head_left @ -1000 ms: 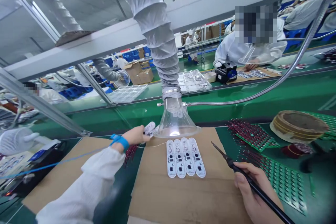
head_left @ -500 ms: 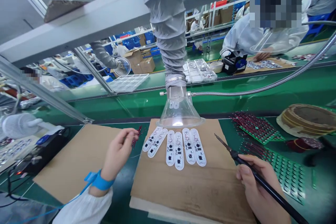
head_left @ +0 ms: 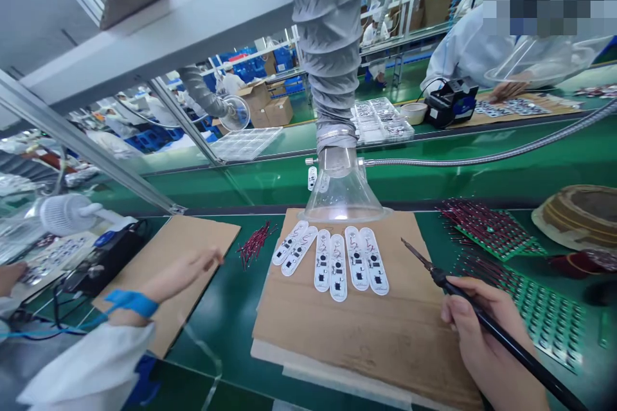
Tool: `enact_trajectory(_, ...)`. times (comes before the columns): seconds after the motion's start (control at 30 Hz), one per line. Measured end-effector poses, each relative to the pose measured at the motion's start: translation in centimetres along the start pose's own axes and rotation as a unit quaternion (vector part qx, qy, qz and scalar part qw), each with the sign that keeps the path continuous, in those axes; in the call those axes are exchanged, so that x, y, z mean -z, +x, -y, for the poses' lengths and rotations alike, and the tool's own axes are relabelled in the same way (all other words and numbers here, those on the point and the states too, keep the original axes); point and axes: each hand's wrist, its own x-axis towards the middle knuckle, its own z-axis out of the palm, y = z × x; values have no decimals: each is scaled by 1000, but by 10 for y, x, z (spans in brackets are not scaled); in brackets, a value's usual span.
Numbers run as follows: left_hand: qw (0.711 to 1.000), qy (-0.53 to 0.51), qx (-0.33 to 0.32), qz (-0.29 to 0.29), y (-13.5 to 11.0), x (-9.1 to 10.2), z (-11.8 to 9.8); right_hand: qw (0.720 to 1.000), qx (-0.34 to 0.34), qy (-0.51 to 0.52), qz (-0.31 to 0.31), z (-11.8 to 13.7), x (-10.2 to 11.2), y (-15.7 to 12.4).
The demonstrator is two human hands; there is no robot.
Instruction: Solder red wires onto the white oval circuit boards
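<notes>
My right hand (head_left: 486,327) is closed around the handle of a soldering iron (head_left: 463,302), its tip pointing up and left over the right part of a brown cardboard sheet (head_left: 366,347). Several white oblong circuit boards with rounded ends (head_left: 338,268) lie in pairs on that sheet, thin red wires on their upper halves. My left hand (head_left: 186,273), a blue wrist strap (head_left: 131,302) on its wrist, hovers over the left cardboard (head_left: 159,308). Its fingers look loosely stretched, slightly blurred, with nothing visible in them. A small pile of red wires (head_left: 254,245) rests between the two cardboards.
A clear fume hood (head_left: 344,199) on a grey duct hangs just above the boards. Green panels with red wires (head_left: 496,228) and a round tan container (head_left: 578,218) stand at right. A black box (head_left: 103,257) and a white fan (head_left: 67,215) are left. A co-worker's hand (head_left: 511,88) is across the line.
My left hand has moved left, away from the red wire pile, and its fingers have loosened. The right hand keeps the soldering iron in much the same place. The whole view has shifted slightly.
</notes>
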Motion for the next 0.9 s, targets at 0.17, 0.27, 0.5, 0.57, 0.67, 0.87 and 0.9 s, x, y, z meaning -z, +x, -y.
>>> enact_trajectory(0.17, 987, 146, -62, 14, 30, -111, -36, 999, 5, -45, -1, -1, 3, 1)
enact_trajectory(0.27, 983, 160, -67, 57, 34, -153, -56, 995, -9, -100, 5, 4, 7, 4)
enact_trajectory(0.5, 973, 203, -38, 104, 84, -164, -87, 989, 35, -144, 18, -25, -3, 8)
enact_trajectory(0.57, 973, 224, -12, 61, 122, -161, -94, 986, 56, -152, 30, -41, -7, 8)
enact_trajectory(0.67, 965, 258, 40, -4, 181, -166, -105, 982, 77, -163, 52, -46, -12, 8)
enact_trajectory(0.87, 944, 300, 137, -14, 256, -196, -125, 980, 80, -146, 105, -13, -6, 15)
enact_trajectory(0.9, 941, 307, 144, -11, 262, -197, -127, 981, 79, -139, 110, -14, -4, 16)
